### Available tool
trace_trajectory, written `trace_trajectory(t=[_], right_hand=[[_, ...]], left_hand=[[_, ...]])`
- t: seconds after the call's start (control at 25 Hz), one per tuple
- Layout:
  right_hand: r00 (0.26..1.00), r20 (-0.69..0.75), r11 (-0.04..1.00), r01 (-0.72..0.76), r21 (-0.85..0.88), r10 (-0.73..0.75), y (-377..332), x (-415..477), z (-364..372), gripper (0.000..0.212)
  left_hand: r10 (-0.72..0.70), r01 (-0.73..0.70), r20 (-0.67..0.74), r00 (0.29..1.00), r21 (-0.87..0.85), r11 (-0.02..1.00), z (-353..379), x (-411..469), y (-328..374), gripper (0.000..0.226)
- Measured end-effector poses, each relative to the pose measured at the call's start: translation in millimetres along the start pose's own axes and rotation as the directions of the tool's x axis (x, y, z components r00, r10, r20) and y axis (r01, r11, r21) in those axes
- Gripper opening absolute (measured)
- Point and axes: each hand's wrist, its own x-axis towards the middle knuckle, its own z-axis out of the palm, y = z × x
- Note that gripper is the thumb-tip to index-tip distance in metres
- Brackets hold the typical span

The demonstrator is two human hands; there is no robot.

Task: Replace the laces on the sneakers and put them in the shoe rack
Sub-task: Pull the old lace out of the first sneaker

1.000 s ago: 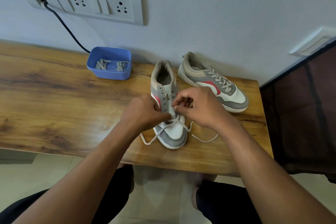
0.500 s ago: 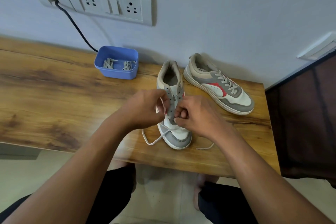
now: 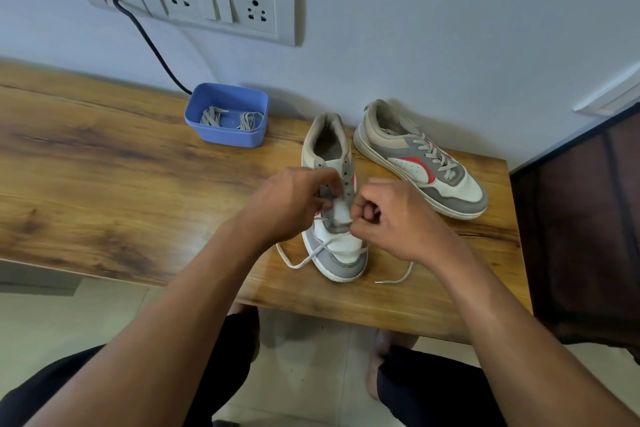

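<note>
Bright, even, diffuse light from about 9 o'clock. Soft shadow on socket plate's [image 3: 221,3] 3 o'clock side. Table [image 3: 104,166] edge bows; forearm [image 3: 166,322] outlines smeared toward 6 o'clock.

Home: wooden table [image 3: 104,163], wall sockets [image 3: 214,3]

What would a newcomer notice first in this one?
Both hands meet over a grey-and-white low-top sneaker near the wooden table's front edge: the left hand grips its eyelet flap, the right hand pinches its pale flat lace, ends trailing loose. A matching laced sneaker lies behind-right; a blue plastic tub of coiled laces sits back-left.
</note>
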Motion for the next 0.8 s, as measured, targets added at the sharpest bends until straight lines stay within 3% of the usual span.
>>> trace_trajectory(t=[0.08, 0.24, 0.48, 0.68, 0.8], right_hand=[[1.000, -0.017, 0.998, -0.016, 0.056, 0.017, 1.5, -3.8, -3.1, 0.015], [0.999, 0.021, 0.996, 0.044, -0.080, -0.043, -6.1, -1.4, 6.6, 0.016], [0.999, -0.013, 0.996, -0.035, -0.082, 0.034, -4.5, -5.1, -10.0, 0.014], [0.999, 0.019, 0.983, 0.030, -0.183, -0.027, -13.7, -0.7, 3.3, 0.015], [0.998, -0.058, 0.996, -0.034, -0.078, 0.030, -3.8, -4.6, -11.1, 0.012]], left_hand=[[-0.014, 0.014, 0.009, 1.000, -0.020, 1.000, -1.6, 2.1, 1.0, 0.022], [-0.014, 0.014, 0.024, 1.000, -0.015, 1.000, -1.7, 2.6, 1.1, 0.021], [-0.020, 0.022, 0.042, 0.999, -0.048, 0.999, -3.2, 2.9, 1.5, 0.019], [-0.023, 0.026, 0.055, 0.998, -0.059, 0.998, -2.1, 1.8, 1.6, 0.019], [-0.011, 0.016, 0.055, 0.998, -0.082, 0.997, -3.1, 1.2, 1.3, 0.019]])
